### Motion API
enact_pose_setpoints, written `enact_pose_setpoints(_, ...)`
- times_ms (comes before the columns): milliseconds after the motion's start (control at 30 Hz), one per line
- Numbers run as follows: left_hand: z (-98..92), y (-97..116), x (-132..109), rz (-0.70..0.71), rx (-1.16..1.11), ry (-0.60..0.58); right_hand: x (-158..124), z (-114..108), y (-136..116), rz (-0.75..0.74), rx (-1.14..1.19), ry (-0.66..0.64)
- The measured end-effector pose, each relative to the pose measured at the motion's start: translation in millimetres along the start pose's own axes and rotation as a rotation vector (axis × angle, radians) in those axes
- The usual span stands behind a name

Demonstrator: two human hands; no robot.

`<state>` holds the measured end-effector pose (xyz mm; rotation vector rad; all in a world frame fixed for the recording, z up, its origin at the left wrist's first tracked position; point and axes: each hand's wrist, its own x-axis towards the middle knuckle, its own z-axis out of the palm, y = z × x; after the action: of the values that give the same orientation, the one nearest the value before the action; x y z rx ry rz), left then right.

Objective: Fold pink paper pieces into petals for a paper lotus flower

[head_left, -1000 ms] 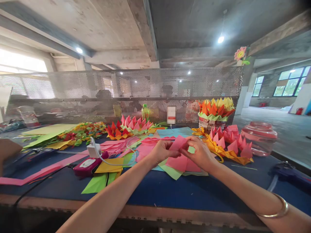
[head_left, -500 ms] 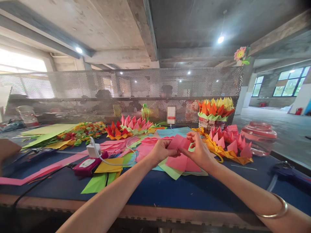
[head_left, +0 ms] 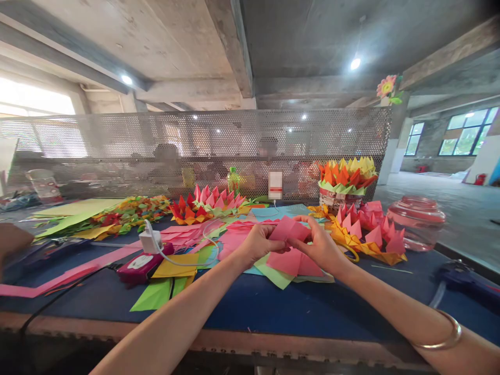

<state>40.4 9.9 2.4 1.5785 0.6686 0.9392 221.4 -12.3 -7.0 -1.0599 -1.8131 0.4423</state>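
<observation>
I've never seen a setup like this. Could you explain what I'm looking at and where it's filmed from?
There's no robot here: these are a person's own bare hands, filmed by a camera worn on that person's head, looking forward and down. The left hand and right hand pinch a piece of pink paper between them, above the table, which has a dark blue top. A bangle circles the right forearm.

Loose coloured sheets lie beneath the hands. Pointed paper shapes in pink and orange sit to the right, by a clear jar. To the left is a magenta power block with a white plug. Behind stands a perforated screen. The blurred shape at the left edge looks like someone else's hand.
</observation>
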Motion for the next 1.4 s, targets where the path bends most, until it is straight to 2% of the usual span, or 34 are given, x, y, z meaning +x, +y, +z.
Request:
enact_pose_setpoints(300, 1.7, 6, -3, -0.017, -0.022, -0.027, -2, 0, -4, -0.069, -0.078, 0.075)
enact_pose_setpoints(400, 2.4, 7, -5, -0.052, -0.02, -0.062, -3, -1, -8, -0.09, -0.083, 0.087)
enact_pose_setpoints(533, 3.7, 7, -7, -0.099, 0.032, -0.04, -3, -1, -11, -0.104, -0.08, 0.089)
enact_pose_setpoints(1067, -2.0, 2, -4, -0.022, 0.156, -0.064, -4, -1, -11, -0.114, -0.064, 0.089)
enact_pose_setpoints(1200, -4.5, -1, -1, -0.04, 0.172, -0.04, -3, -1, -9, -0.095, -0.046, 0.09)
enact_pose_setpoints(1400, -8.6, -4, 2, -0.069, 0.182, 0.058, 0, -1, -8, -0.104, -0.012, 0.084)
